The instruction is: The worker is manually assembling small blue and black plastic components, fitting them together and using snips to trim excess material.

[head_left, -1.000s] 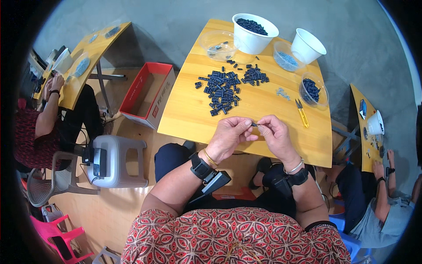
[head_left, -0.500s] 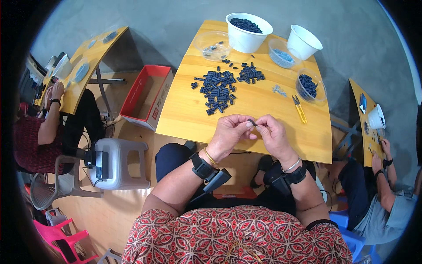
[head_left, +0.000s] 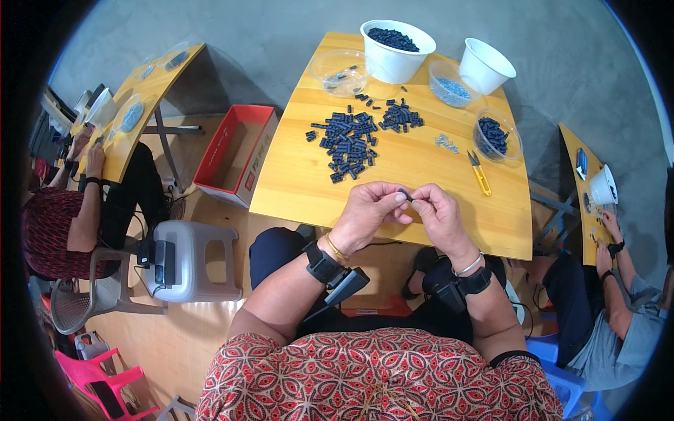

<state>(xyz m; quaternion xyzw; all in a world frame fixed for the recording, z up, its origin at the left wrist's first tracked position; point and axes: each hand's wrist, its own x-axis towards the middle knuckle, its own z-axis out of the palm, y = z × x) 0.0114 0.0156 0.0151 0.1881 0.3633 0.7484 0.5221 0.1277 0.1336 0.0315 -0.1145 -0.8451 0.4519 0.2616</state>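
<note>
Just over the near edge of the wooden table [head_left: 281, 189], my left hand [head_left: 371, 214] pinches a small black plastic piece [head_left: 404, 194] between thumb and forefinger. My right hand [head_left: 438, 216] meets it there, its thumb and fingertips closed on the piece's other end. Fingers cover much of the piece, so its exact kind is unclear. Beyond my hands lies a loose pile of short black plastic pieces [head_left: 347, 142], with a smaller pile [head_left: 401, 117] beside it. Tiny pale bits [head_left: 446, 144] and yellow-handled thread snips [head_left: 481, 175] rest to the right.
At the back stand a white tub [head_left: 393, 64] of black pieces and another white tub [head_left: 486, 69]. Clear bowls hold bluish bits [head_left: 449, 91], black pieces [head_left: 493, 137] and a few parts [head_left: 340, 81]. A red box [head_left: 228, 158] sits left. Co-workers sit at both side tables.
My hands stay nearly in place; the right fingers shift slightly around the black piece. At the left table, the co-worker's hands have moved.
</note>
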